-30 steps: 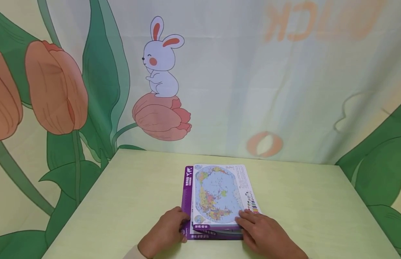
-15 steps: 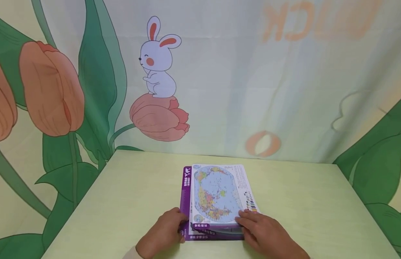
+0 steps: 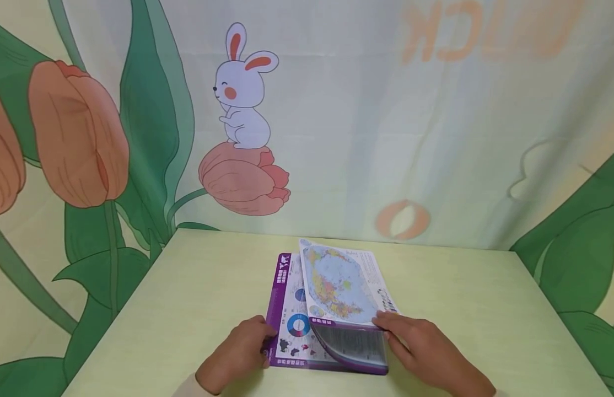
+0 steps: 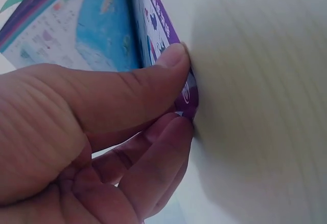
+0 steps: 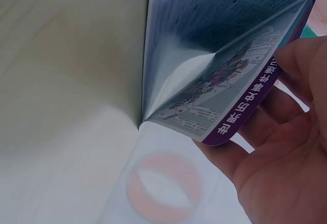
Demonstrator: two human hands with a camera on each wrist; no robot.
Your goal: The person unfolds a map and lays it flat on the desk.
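A folded world map (image 3: pixel 339 284) with purple borders stands partly unfolded on the table. Its upper panel, showing a coloured world map, is raised at a slant. Below it show a grey curved panel (image 3: pixel 354 347) and a white panel with a blue ring chart (image 3: pixel 298 325). At the near left corner, my left hand (image 3: pixel 240 348) pinches the purple edge between thumb and fingers, as the left wrist view shows. My right hand (image 3: pixel 431 350) holds the raised panel by its near right corner. In the right wrist view the text-covered folds (image 5: pixel 219 81) gape apart beside the fingers.
The map is on a pale yellow-green table (image 3: pixel 203 286). A hanging backdrop (image 3: pixel 332 165) with a printed rabbit (image 3: pixel 247 118) and tulips (image 3: pixel 81 135) rises behind the table's far edge.
The upper panel has lifted and shifted right, uncovering the ring chart and the curved grey panel. My left hand has moved slightly left with its edge; my right hand has moved slightly right.
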